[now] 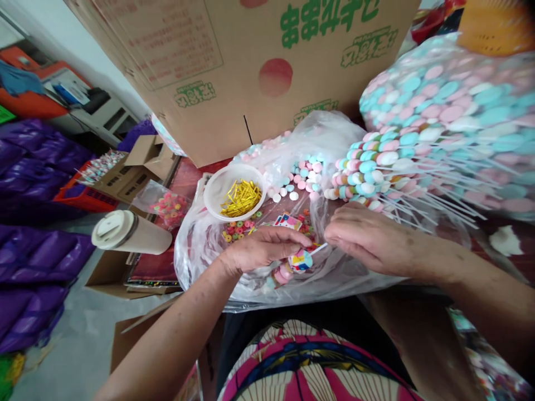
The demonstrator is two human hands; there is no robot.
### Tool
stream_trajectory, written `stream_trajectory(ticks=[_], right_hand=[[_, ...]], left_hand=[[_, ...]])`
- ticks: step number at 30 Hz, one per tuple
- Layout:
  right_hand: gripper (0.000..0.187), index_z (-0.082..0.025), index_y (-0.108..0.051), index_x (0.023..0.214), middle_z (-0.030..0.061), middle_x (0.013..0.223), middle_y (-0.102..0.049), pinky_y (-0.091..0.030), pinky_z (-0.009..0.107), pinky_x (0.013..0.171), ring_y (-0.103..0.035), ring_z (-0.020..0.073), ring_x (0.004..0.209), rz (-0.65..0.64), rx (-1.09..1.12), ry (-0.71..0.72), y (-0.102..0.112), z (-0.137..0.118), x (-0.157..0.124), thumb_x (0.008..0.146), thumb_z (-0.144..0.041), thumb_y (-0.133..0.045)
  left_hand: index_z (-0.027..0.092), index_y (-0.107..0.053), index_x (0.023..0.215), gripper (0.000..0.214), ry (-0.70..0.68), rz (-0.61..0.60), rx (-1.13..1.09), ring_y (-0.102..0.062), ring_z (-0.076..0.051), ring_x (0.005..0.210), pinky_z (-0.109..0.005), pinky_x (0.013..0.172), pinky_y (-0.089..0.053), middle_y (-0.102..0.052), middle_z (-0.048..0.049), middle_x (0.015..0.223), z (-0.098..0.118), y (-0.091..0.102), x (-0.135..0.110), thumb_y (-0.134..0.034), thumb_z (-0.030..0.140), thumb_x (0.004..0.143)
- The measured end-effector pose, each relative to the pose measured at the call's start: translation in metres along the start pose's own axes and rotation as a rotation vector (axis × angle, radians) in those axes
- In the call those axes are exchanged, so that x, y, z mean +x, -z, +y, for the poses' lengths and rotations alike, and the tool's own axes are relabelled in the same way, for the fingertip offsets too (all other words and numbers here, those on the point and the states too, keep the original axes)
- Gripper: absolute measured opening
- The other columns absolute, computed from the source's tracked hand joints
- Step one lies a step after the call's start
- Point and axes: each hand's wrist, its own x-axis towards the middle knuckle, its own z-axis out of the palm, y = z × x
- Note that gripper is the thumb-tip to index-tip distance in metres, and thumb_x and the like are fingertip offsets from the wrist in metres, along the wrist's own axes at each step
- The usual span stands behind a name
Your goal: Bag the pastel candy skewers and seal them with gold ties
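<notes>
A candy skewer (283,274) with pink pieces lies tilted in front of me, a colourful printed card (301,260) around its upper part. Its white stick (319,249) points up to the right. My left hand (267,246) is closed, thumb and fingertips pinching the skewer just above the card, where a bit of gold shows. At the stick's far end is my right hand (361,236), its fingers curled round it. Just behind the hands lie more printed cards (288,221) and small coloured rings (236,230). A white bowl (212,195) holds gold twist ties (241,199).
Finished skewers (376,167) are piled at the right, against a large bag of pastel candies (451,106). Loose candies (303,179) spill from clear plastic (334,131). A tall cardboard box (251,72) blocks the back. Left are a lidded cup (142,234) and a bag of rings (169,207).
</notes>
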Motion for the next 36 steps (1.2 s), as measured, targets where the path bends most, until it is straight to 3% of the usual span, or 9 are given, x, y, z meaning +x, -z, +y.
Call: stream_trajectory(ticks=[8,12,16,18,21,25,30,33,36], right_hand=[[0.030,-0.019,-0.050,0.073,0.0019,0.071,-0.054,-0.036,0.028,0.069,-0.047,0.0147,0.070,-0.081,0.153,0.036,0.008,-0.004,0.003,0.096,-0.021,-0.032],[0.026,-0.017,-0.053,0.073,0.0036,0.070,-0.056,-0.036,0.029,0.067,-0.048,0.0160,0.068,-0.099,0.065,0.045,-0.004,-0.011,0.009,0.091,-0.014,-0.035],[0.023,-0.016,-0.056,0.072,0.0049,0.069,-0.058,-0.035,0.030,0.066,-0.050,0.0169,0.067,-0.137,-0.053,-0.026,-0.020,-0.010,0.012,0.086,-0.010,-0.039],[0.022,-0.016,-0.055,0.072,0.0046,0.070,-0.059,-0.035,0.029,0.066,-0.051,0.0165,0.067,-0.152,-0.030,-0.070,-0.024,-0.006,0.010,0.087,-0.012,-0.040],[0.026,-0.017,-0.054,0.069,0.0040,0.069,-0.058,-0.035,0.028,0.063,-0.051,0.0161,0.066,-0.150,0.009,-0.103,-0.025,0.000,0.009,0.090,-0.017,-0.038],[0.026,-0.016,-0.053,0.069,0.0050,0.069,-0.059,-0.035,0.028,0.062,-0.052,0.0162,0.067,-0.175,-0.005,-0.115,-0.023,0.000,0.013,0.089,-0.016,-0.038],[0.023,-0.016,-0.055,0.069,0.0071,0.071,-0.062,-0.037,0.028,0.063,-0.055,0.0166,0.067,-0.238,-0.064,-0.128,-0.020,-0.006,0.021,0.087,-0.015,-0.041],[0.020,-0.015,-0.056,0.069,0.0077,0.071,-0.062,-0.038,0.028,0.063,-0.056,0.0171,0.068,-0.256,-0.066,-0.131,-0.022,-0.008,0.024,0.085,-0.015,-0.043],[0.020,-0.015,-0.057,0.072,0.0077,0.071,-0.063,-0.040,0.028,0.062,-0.057,0.0173,0.068,-0.224,0.009,-0.171,-0.030,-0.008,0.023,0.085,-0.015,-0.042]], left_hand=[[0.013,-0.062,0.083,0.009,-0.115,-0.178,0.141,-0.056,-0.011,0.072,-0.025,0.072,-0.045,-0.061,-0.0013,0.078,0.007,-0.006,0.005,-0.064,0.021,0.079],[0.014,-0.057,0.084,0.008,-0.295,-0.092,0.465,-0.052,-0.011,0.073,-0.025,0.072,-0.044,-0.058,-0.0004,0.077,0.004,-0.014,0.004,-0.051,0.019,0.087],[0.015,-0.055,0.090,0.010,-0.379,0.090,0.465,-0.056,-0.013,0.078,-0.027,0.073,-0.047,-0.061,-0.0030,0.083,0.000,-0.013,-0.003,-0.047,0.021,0.090],[0.015,-0.057,0.097,0.013,-0.404,0.066,0.497,-0.059,-0.014,0.084,-0.028,0.078,-0.047,-0.063,-0.0054,0.090,0.003,-0.009,-0.009,-0.047,0.019,0.090],[0.017,-0.062,0.101,0.019,-0.425,-0.095,0.742,-0.060,-0.015,0.092,-0.028,0.084,-0.046,-0.066,-0.0070,0.097,0.014,-0.006,-0.016,-0.047,0.015,0.090],[0.018,-0.065,0.093,0.022,-0.360,-0.177,1.032,-0.060,-0.014,0.084,-0.024,0.074,-0.045,-0.065,-0.0052,0.091,0.023,-0.009,-0.017,-0.045,0.011,0.088],[0.019,-0.061,0.092,0.018,-0.310,-0.202,1.253,-0.055,-0.013,0.070,-0.022,0.062,-0.042,-0.061,-0.0015,0.084,0.023,-0.012,-0.014,-0.046,0.010,0.086],[0.017,-0.060,0.087,0.016,-0.423,-0.176,1.332,-0.055,-0.016,0.078,-0.026,0.069,-0.044,-0.060,-0.0050,0.088,0.017,-0.013,-0.010,-0.047,0.008,0.083],[0.015,-0.059,0.081,0.014,-0.555,-0.049,1.260,-0.054,-0.019,0.083,-0.031,0.079,-0.044,-0.059,-0.0073,0.086,0.007,-0.012,-0.006,-0.045,0.013,0.085]])
